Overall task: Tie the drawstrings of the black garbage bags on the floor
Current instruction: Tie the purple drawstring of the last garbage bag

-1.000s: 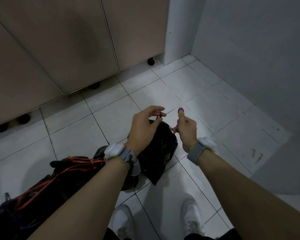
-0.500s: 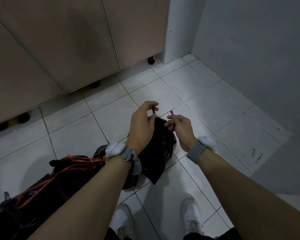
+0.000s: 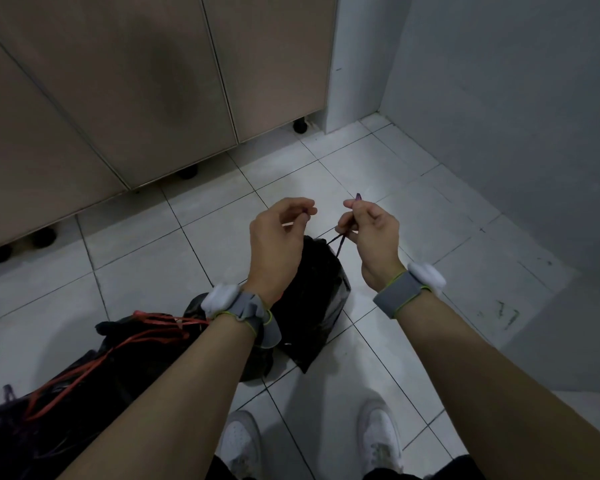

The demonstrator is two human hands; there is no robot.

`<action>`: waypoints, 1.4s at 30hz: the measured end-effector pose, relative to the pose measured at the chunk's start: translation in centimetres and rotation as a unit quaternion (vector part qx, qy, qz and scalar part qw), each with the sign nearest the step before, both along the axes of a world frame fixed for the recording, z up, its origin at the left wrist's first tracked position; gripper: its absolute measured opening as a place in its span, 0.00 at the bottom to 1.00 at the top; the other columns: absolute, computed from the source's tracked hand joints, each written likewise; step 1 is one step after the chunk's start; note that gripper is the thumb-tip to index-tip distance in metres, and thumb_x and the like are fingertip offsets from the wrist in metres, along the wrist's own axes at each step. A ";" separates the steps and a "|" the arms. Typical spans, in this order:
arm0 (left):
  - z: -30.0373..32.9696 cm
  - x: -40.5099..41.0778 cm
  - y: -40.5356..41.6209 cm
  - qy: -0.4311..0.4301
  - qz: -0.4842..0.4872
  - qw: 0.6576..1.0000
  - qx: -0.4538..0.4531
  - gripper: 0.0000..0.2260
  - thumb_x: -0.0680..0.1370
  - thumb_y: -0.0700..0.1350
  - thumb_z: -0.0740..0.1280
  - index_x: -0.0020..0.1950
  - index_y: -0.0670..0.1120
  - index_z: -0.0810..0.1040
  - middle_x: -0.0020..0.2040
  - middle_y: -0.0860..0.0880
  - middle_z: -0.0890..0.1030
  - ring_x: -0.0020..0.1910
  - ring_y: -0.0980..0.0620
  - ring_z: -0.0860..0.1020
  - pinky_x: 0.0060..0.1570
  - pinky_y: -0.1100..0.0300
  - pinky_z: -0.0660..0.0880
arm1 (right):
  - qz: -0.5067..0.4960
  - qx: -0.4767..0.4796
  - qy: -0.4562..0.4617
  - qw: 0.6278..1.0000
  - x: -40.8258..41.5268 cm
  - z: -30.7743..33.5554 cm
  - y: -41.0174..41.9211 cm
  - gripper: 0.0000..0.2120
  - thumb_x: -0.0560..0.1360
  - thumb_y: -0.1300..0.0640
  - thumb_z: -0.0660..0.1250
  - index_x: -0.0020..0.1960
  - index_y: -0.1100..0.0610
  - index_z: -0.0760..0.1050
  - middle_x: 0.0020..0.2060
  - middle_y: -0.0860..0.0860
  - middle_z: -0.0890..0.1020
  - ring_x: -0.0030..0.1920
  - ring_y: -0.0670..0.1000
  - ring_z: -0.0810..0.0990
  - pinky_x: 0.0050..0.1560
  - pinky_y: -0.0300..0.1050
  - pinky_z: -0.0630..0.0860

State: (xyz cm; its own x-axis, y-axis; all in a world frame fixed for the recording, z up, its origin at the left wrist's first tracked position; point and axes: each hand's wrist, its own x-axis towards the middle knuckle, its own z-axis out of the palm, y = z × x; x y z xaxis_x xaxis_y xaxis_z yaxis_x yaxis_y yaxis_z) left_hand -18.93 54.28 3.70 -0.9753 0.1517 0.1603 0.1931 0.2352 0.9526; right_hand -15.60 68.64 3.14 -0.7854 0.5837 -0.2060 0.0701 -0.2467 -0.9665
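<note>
left hand [image 3: 274, 244] and right hand [image 3: 373, 233], apart, each pinch thin purple drawstring [image 3: 340, 241] ends above small black plastic garbage bag [image 3: 317, 292] on tiled floor [image 3: 146, 271].

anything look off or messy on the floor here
Nothing spilled or torn that shows. The larger black bag at lower left lies slumped with its orange drawstring loose across it, untied. Dark scuff marks mar the tile at right. Both hands pinch the small bag's purple drawstring.

Small black garbage bag [image 3: 312, 289] upright on floor, purple drawstrings [image 3: 340, 242] crossed above.
</note>
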 end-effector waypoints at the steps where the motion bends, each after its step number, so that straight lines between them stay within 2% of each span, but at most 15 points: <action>1: 0.1 0.1 0.0 0.004 0.000 1.000 -0.007 0.12 0.79 0.34 0.66 0.55 0.47 0.85 0.48 0.55 0.87 0.50 0.60 0.84 0.52 0.64 0.81 | 0.002 0.001 0.005 1.000 -0.1 0.5 -0.2 0.11 0.84 0.64 0.58 0.55 0.69 0.77 0.32 0.57 0.78 0.31 0.53 0.75 0.38 0.42 0.78; 4: 0.0 0.2 0.0 0.000 -0.012 0.998 -0.066 0.13 0.78 0.36 0.70 0.60 0.49 0.83 0.55 0.55 0.84 0.50 0.61 0.82 0.49 0.64 0.80 | 0.021 0.008 0.011 1.000 -0.2 1.7 -1.4 0.12 0.84 0.64 0.59 0.55 0.71 0.78 0.33 0.59 0.80 0.29 0.54 0.76 0.37 0.42 0.78; 7: -0.6 0.0 -0.3 -0.051 -0.052 0.987 -0.143 0.18 0.74 0.38 0.75 0.64 0.46 0.83 0.61 0.49 0.79 0.47 0.57 0.81 0.50 0.67 0.79 | 0.051 0.012 0.012 0.999 0.0 2.4 -2.8 0.12 0.83 0.64 0.60 0.54 0.70 0.79 0.33 0.61 0.81 0.31 0.56 0.78 0.38 0.41 0.80; 11: -1.0 0.2 -0.2 -0.041 -0.092 0.971 -0.219 0.12 0.73 0.46 0.78 0.55 0.45 0.86 0.48 0.47 0.83 0.45 0.50 0.80 0.48 0.58 0.76 | 0.079 0.030 0.007 0.996 0.0 2.9 -3.7 0.12 0.82 0.63 0.61 0.54 0.69 0.80 0.34 0.61 0.82 0.31 0.55 0.80 0.39 0.41 0.81; 16: -1.6 0.0 -0.1 -0.036 -0.081 0.976 -0.198 0.06 0.75 0.47 0.76 0.45 0.44 0.87 0.33 0.53 0.81 0.36 0.55 0.79 0.37 0.73 0.69 | 0.096 0.020 0.006 0.995 0.0 3.0 -3.9 0.12 0.83 0.62 0.61 0.55 0.68 0.80 0.37 0.62 0.84 0.32 0.55 0.81 0.37 0.43 0.82; 19: -2.4 -0.1 -0.2 -0.058 -0.092 0.975 -0.192 0.08 0.75 0.45 0.76 0.40 0.41 0.86 0.33 0.47 0.84 0.35 0.49 0.83 0.43 0.58 0.77 | 0.103 0.007 0.008 0.995 0.5 2.3 -3.3 0.13 0.83 0.62 0.61 0.56 0.70 0.79 0.39 0.64 0.85 0.31 0.52 0.83 0.36 0.40 0.83; 21: -2.6 -0.1 -0.3 -0.070 -0.099 0.977 -0.178 0.07 0.76 0.42 0.75 0.41 0.39 0.86 0.33 0.45 0.85 0.35 0.47 0.84 0.45 0.52 0.80 | 0.105 0.012 0.012 0.994 0.6 1.7 -2.9 0.13 0.83 0.61 0.61 0.55 0.70 0.79 0.43 0.64 0.86 0.35 0.53 0.85 0.41 0.44 0.84; 23: -2.8 -0.3 -0.5 -0.073 -0.095 0.978 -0.173 0.04 0.76 0.40 0.74 0.43 0.40 0.87 0.33 0.44 0.85 0.34 0.46 0.84 0.45 0.52 0.81 | 0.073 0.044 0.021 0.996 0.4 0.9 -2.3 0.12 0.83 0.61 0.62 0.53 0.67 0.81 0.48 0.60 0.87 0.44 0.56 0.87 0.49 0.47 0.84; 25: -2.9 -0.4 -0.7 -0.082 -0.089 0.977 -0.177 0.03 0.76 0.40 0.75 0.43 0.41 0.88 0.33 0.44 0.85 0.34 0.46 0.84 0.45 0.53 0.82 | 0.006 0.090 0.008 0.996 0.2 0.0 -1.4 0.11 0.80 0.61 0.62 0.50 0.63 0.84 0.48 0.53 0.87 0.49 0.53 0.86 0.50 0.47 0.83; 29: -2.9 -0.4 -1.1 -0.104 -0.081 0.978 -0.163 0.03 0.76 0.39 0.75 0.45 0.40 0.88 0.35 0.43 0.86 0.36 0.44 0.85 0.45 0.52 0.83 | -0.069 0.120 -0.055 0.989 1.0 -2.3 0.2 0.11 0.78 0.60 0.61 0.47 0.60 0.82 0.43 0.51 0.86 0.42 0.52 0.83 0.43 0.55 0.82; 32: -2.8 -0.7 -1.0 -0.111 -0.073 0.978 -0.158 0.03 0.76 0.39 0.75 0.45 0.40 0.88 0.35 0.42 0.86 0.37 0.42 0.85 0.45 0.51 0.83 | 0.105 0.219 -0.113 0.963 1.9 -4.0 1.0 0.15 0.77 0.64 0.64 0.59 0.54 0.82 0.50 0.47 0.86 0.39 0.49 0.81 0.43 0.46 0.77; 35: -2.7 -0.8 -0.9 -0.115 -0.076 0.978 -0.158 0.03 0.76 0.39 0.76 0.45 0.39 0.88 0.35 0.42 0.86 0.37 0.43 0.85 0.44 0.51 0.83 | 0.299 0.306 -0.141 0.893 2.5 -5.1 0.2 0.15 0.76 0.56 0.70 0.62 0.48 0.82 0.47 0.50 0.87 0.43 0.49 0.84 0.50 0.41 0.77; 37: -2.6 -0.8 -0.8 -0.119 -0.075 0.978 -0.154 0.03 0.75 0.39 0.76 0.45 0.39 0.88 0.36 0.42 0.86 0.35 0.45 0.85 0.43 0.53 0.83 | 0.318 0.338 -0.119 0.878 2.5 -5.4 -0.3 0.10 0.76 0.53 0.71 0.56 0.48 0.85 0.41 0.48 0.87 0.39 0.43 0.83 0.46 0.36 0.76; 39: -2.4 -0.7 -0.8 -0.135 -0.074 0.978 -0.140 0.03 0.75 0.38 0.76 0.46 0.38 0.88 0.36 0.41 0.86 0.32 0.50 0.82 0.43 0.55 0.82 | 0.282 0.326 -0.100 0.897 2.3 -5.4 -0.3 0.07 0.76 0.54 0.71 0.51 0.50 0.87 0.37 0.41 0.86 0.37 0.33 0.80 0.41 0.27 0.73; 42: -2.0 -0.5 -0.9 -0.149 -0.078 0.977 -0.131 0.04 0.76 0.37 0.76 0.47 0.36 0.87 0.36 0.40 0.85 0.29 0.55 0.79 0.37 0.61 0.80 | 0.261 0.303 -0.095 0.912 2.1 -5.5 -0.1 0.05 0.75 0.55 0.72 0.47 0.51 0.88 0.33 0.35 0.85 0.36 0.29 0.80 0.40 0.23 0.71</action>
